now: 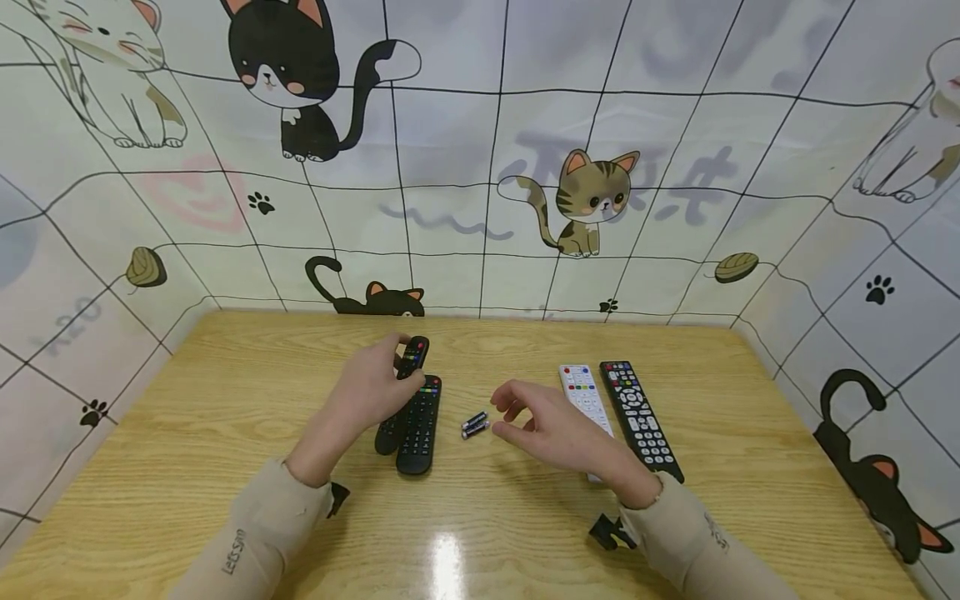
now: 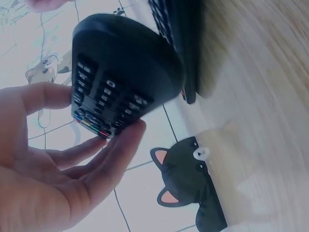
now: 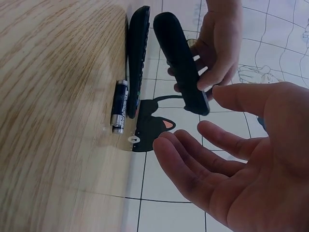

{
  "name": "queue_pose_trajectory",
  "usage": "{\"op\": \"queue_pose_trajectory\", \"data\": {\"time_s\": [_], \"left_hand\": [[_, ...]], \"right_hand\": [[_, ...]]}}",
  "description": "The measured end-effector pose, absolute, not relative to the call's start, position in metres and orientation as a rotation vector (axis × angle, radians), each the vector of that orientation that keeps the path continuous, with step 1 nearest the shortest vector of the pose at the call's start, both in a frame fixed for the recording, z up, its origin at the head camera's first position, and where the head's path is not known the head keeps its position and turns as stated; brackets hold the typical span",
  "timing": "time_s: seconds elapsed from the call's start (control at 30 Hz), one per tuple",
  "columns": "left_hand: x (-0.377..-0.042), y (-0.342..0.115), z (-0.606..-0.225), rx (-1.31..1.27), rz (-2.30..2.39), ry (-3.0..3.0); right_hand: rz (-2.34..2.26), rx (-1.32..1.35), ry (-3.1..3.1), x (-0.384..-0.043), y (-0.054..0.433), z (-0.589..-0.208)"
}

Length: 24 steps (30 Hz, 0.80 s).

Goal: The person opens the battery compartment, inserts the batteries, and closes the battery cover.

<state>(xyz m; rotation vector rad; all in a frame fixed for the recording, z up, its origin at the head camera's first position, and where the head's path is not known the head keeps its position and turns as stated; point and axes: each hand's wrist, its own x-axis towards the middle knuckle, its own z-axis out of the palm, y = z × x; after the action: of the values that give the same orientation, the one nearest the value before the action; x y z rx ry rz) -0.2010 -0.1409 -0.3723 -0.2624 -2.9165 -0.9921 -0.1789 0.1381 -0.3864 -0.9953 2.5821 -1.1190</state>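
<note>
My left hand (image 1: 372, 382) grips a black remote control (image 2: 116, 72) between thumb and fingers, raised off the table. Its button side shows in the left wrist view, while the right wrist view shows its plain side. Beside it a second black remote (image 1: 421, 427) lies on the table. Two dark batteries (image 1: 475, 424) lie side by side to the right of that remote. Near the batteries hovers my right hand (image 1: 558, 427), fingers loosely bent and nothing between them. Under and behind the right hand lies a white remote (image 1: 581, 385), partly hidden by it.
A longer black remote (image 1: 639, 417) with pale buttons lies to the right of the white one. The wooden table (image 1: 487, 533) meets a cloth backdrop (image 1: 450, 167) printed with cats at its far edge.
</note>
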Motion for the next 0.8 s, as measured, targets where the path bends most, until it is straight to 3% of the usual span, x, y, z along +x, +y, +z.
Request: {"op": "queue_pose_trajectory", "data": {"time_s": [0.8], "left_hand": [[-0.191, -0.125, -0.374, -0.489, -1.637, -2.632]], "right_hand": [[-1.112, -1.060, 2.495, -0.179, 0.130, -0.391]]}}
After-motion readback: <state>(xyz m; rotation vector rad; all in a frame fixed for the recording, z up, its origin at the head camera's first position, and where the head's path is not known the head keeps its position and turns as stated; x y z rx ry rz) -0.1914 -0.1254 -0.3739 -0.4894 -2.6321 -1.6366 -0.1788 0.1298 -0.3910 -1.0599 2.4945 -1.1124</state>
